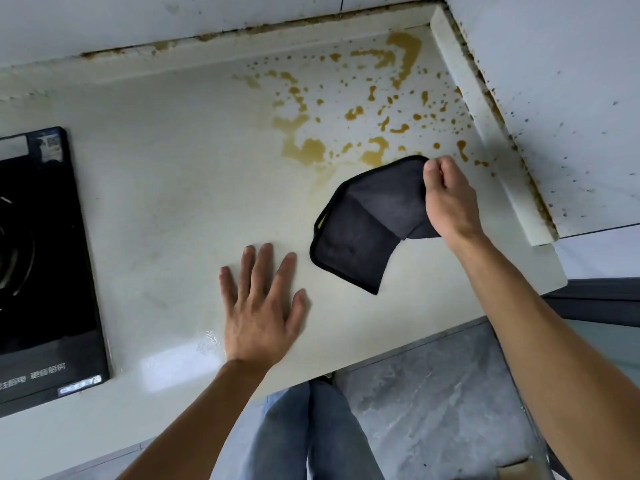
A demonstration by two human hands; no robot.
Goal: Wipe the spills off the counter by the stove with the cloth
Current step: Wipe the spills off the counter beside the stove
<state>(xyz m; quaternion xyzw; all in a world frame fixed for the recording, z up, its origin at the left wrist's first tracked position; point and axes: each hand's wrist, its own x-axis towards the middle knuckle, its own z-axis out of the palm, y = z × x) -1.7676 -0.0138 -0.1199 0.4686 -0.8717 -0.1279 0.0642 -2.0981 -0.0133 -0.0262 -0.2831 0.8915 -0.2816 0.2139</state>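
Note:
A dark grey cloth with a black hem hangs from my right hand, which pinches its upper corner; the lower part droops toward the pale counter. Brown-yellow spills are spattered across the counter's far right corner, just beyond the cloth. My left hand lies flat on the counter with fingers spread, left of the cloth and holding nothing.
A black glass stove is set into the counter at the left. White tiled walls with stained seams border the counter at the back and right. The counter's front edge runs diagonally; grey floor and my jeans show below.

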